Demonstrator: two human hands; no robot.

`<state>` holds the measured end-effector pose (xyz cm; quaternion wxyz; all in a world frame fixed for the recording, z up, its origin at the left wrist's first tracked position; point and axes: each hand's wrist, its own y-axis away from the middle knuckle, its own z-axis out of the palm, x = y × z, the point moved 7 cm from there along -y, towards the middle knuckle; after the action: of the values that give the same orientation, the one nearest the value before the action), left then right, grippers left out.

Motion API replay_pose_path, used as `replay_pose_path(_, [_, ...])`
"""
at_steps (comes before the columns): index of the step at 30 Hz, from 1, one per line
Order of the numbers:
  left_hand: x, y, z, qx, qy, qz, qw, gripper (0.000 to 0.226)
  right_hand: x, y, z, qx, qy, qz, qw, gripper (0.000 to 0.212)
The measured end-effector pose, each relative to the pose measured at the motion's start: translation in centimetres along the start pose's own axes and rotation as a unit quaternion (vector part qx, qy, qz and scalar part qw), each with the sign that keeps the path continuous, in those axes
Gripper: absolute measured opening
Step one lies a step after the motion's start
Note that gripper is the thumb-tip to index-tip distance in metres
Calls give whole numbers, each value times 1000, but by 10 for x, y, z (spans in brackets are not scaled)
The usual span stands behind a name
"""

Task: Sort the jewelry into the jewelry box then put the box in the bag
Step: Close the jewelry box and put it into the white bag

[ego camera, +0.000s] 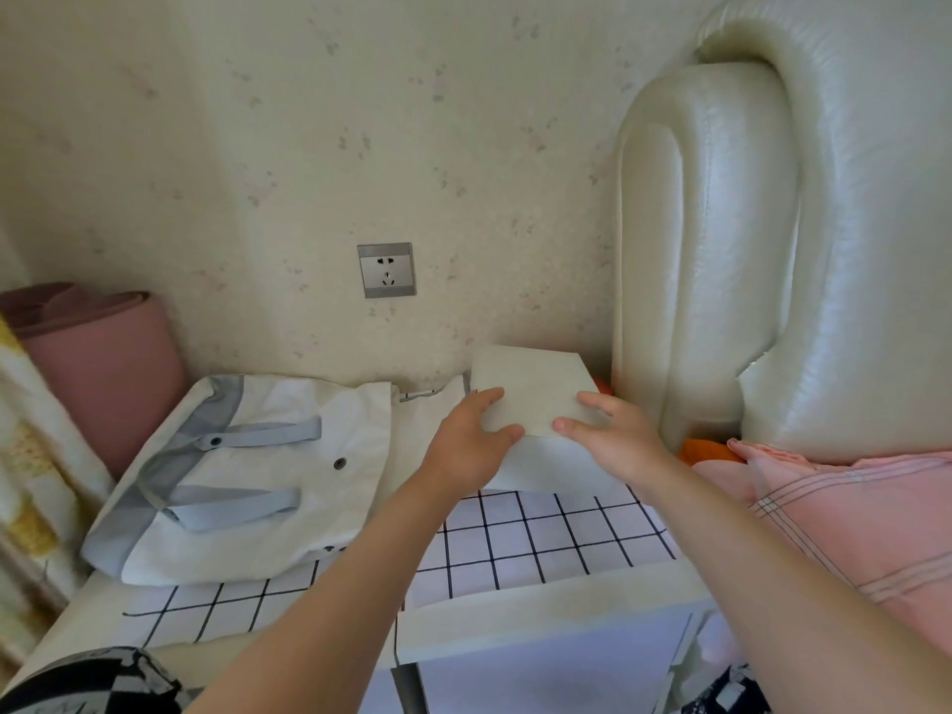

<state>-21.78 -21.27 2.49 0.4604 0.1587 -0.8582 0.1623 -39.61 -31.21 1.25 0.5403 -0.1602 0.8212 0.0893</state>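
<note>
Pale grey-green jewelry box (pixel 530 389) sits at the back right of the tabletop (pixel 515 620), lid down, close to the wall. Both hands are on it. The left hand (pixel 463 448) wraps the front left corner and the right hand (pixel 615 438) the front right. Each thumb lies along the lid's front edge, with fingers (pixel 489 396) bent over the top, clamped on the box. The lower fingers are hidden. No loose jewelry is in view, so the sorting stage can't be confirmed.

The step looks like a two-handed hold on the box, either to lift it or to work the lid. To do it well, keep the box level and the lid pressed down so nothing inside shifts. Grip evenly on both sides. If the box is going in, open the bag first.

White canvas bag (pixel 335 404) with grey straps (pixel 268 434) lies flat just left of the box. Its mouth can't be made out clearly.

A white cloth with black checks (pixel 541 538) covers the tabletop under the box and bag. Behind is a speckled cream wall with a grey wall socket (pixel 387 270). A cream padded headboard (pixel 721 249) stands to the right, with pink bedding (pixel 850 507) below it and something orange (pixel 700 450) tucked between them. A rolled pink mat (pixel 108 363) is at far left.
</note>
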Motion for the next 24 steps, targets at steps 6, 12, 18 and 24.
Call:
replay_pose_path(6, [-7,6,-24,27,36,1,999,56,-17,-1,16,-5,10,-26,1000,73])
replay_pose_path(12, [-3,7,-57,50,67,12,996,55,-52,-10,26,-2,22,-59,998,72])
replay_pose_path(18, [8,-2,-90,73,83,28,993,58,-85,-14,30,9,22,-91,996,70])
replay_pose_path(24, [-10,8,-116,88,80,3,993,56,-100,-11,62,-17,18,-96,995,73])
